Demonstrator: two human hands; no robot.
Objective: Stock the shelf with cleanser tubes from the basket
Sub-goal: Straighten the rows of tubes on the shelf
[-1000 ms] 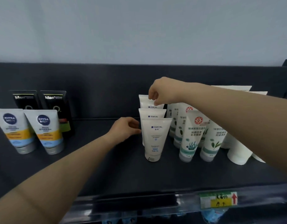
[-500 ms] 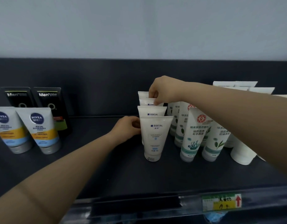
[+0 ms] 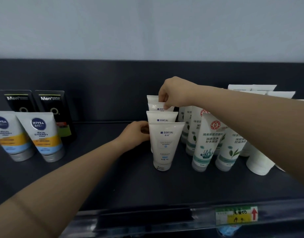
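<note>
A row of white Manting cleanser tubes stands cap-down on the dark shelf (image 3: pixel 113 189), one behind another. The front tube (image 3: pixel 165 145) is nearest me. My right hand (image 3: pixel 175 93) reaches over the row and pinches the top edge of the third tube (image 3: pixel 155 106), with one more tube (image 3: pixel 152 98) behind it. My left hand (image 3: pixel 135 133) rests against the left side of the row, fingers curled at the edge of the second tube (image 3: pixel 160 116). The basket is out of view.
Green-and-white tubes (image 3: pixel 204 146) stand right of the row, with plain white tubes (image 3: pixel 258 162) further right. Nivea Men tubes (image 3: pixel 45 136) and black Mentholatum tubes (image 3: pixel 52 107) stand at the left. A price tag (image 3: pixel 237 215) sits on the shelf's front rail.
My right hand has lowered the third tube slightly into the row, showing another tube behind it. My left hand has closed in against the row's left side.
</note>
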